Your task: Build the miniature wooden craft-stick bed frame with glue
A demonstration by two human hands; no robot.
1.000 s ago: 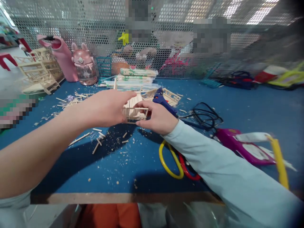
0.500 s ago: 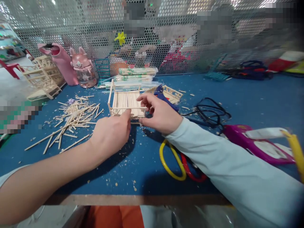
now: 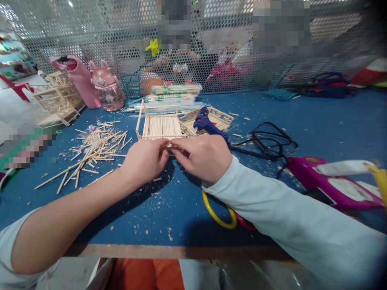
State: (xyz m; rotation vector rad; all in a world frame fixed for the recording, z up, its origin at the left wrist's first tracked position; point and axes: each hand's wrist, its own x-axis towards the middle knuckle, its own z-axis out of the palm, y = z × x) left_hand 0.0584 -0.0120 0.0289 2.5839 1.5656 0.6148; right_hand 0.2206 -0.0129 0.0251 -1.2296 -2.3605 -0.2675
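Observation:
A small wooden stick model [image 3: 162,125] with a slatted floor and thin upright posts stands on the blue table. My left hand [image 3: 147,159] is closed in a pinch at its front rail, thumb under the forefinger. My right hand [image 3: 205,157] pinches the same front edge, its fingertips meeting those of the left. Both hands cover most of the rail, so any small piece between the fingertips is hidden. Just behind my right hand lies a blue glue gun [image 3: 207,121], resting across a second stick piece [image 3: 222,117] shaped like a tray.
Loose sticks and scraps [image 3: 90,153] lie on the left. Behind stand a pink bottle [image 3: 83,82], a clear-bodied animal-shaped jar [image 3: 107,88] and packaged sticks [image 3: 175,90]. Yellow-handled scissors [image 3: 220,217], a black cord [image 3: 266,141] and a purple tool [image 3: 329,185] lie right.
My right hand has moved left and down to the model's front rail, its fingers closing beside my left fingertips. The left hand stays near the same spot, thumb and forefinger now pinched.

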